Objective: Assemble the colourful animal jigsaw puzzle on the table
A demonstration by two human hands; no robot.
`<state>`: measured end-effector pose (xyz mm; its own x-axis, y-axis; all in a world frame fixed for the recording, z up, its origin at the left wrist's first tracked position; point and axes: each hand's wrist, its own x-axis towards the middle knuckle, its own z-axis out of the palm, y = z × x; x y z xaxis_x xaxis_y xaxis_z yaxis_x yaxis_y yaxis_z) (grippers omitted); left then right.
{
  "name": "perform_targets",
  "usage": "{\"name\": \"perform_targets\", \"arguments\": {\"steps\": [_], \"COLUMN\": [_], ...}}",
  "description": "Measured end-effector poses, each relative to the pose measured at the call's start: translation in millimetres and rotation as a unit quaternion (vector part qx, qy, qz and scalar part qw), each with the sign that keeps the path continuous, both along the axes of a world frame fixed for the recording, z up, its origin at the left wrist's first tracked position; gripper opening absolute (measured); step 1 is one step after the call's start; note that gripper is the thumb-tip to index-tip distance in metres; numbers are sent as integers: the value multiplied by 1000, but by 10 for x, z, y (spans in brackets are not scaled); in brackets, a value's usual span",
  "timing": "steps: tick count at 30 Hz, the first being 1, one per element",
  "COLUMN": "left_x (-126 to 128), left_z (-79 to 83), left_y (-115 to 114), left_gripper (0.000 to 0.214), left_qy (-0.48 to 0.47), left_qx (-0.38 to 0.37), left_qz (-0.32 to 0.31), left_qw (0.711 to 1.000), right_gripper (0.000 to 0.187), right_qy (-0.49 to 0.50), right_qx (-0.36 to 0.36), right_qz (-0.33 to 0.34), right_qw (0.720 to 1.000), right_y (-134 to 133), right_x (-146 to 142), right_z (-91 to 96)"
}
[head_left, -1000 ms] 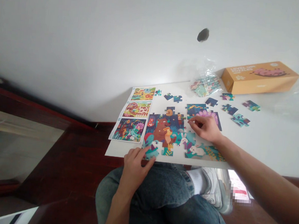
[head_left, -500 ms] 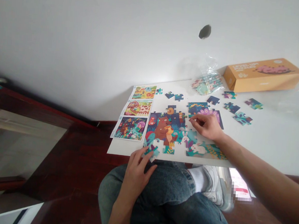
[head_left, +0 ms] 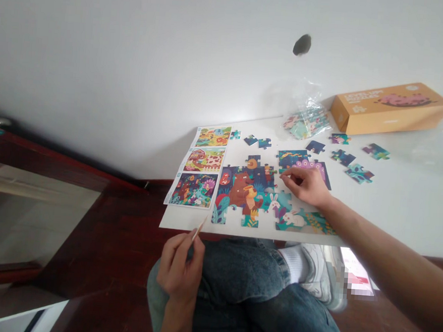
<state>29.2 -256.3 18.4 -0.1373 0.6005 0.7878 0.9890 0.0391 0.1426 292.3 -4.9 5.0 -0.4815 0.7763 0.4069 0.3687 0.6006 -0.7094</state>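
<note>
My left hand (head_left: 182,262) pinches a puzzle piece (head_left: 199,228), seen edge-on as a thin pale strip, just off the table's front edge. A partly joined jigsaw puzzle (head_left: 238,190) with a bear and rabbits lies on the table, with a gap in its lower edge. Over its right part rests my right hand (head_left: 307,186), its fingers curled together; whether they hold anything is hidden. Beneath and behind that hand is a joined section (head_left: 292,157) with a pink fan shape. The picture sheet (head_left: 193,189) with three printed scenes lies left of the puzzle.
Loose puzzle pieces (head_left: 343,157) are scattered at the back and right of the white table (head_left: 392,213). A clear plastic bag of pieces (head_left: 307,122) lies by the wall, left of an orange box (head_left: 392,109). A phone (head_left: 356,271) shows below the table.
My left hand has lifted the puzzle piece from the puzzle's lower left corner, moved left and towards me, and turned it edge-on. My right hand has barely moved.
</note>
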Motion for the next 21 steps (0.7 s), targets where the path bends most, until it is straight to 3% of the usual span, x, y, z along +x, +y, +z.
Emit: {"name": "perform_targets", "arguments": {"steps": [4,10,15,21], "left_x": [69,250,250,309], "left_z": [35,-176,-296,-271], "left_y": [155,333,288,194], "left_gripper": [26,16,17,27], "left_qy": [14,-16,-54,-49], "left_qx": [-27,-95,-135,-157], "left_qz": [14,-37,-71,-85], "left_qw": [999,995,987,983], "right_gripper": [24,24,24,27], "right_qy": [2,3,2,0], "right_qx": [0,-2,-10,-13], "right_qz": [-2,-4,-7,-9], "right_qw": [1000,1000,1000,1000], "right_y": [4,-5,-11,-19], "right_x": [8,11,5,4], "right_z": [-15,1,6,16]}}
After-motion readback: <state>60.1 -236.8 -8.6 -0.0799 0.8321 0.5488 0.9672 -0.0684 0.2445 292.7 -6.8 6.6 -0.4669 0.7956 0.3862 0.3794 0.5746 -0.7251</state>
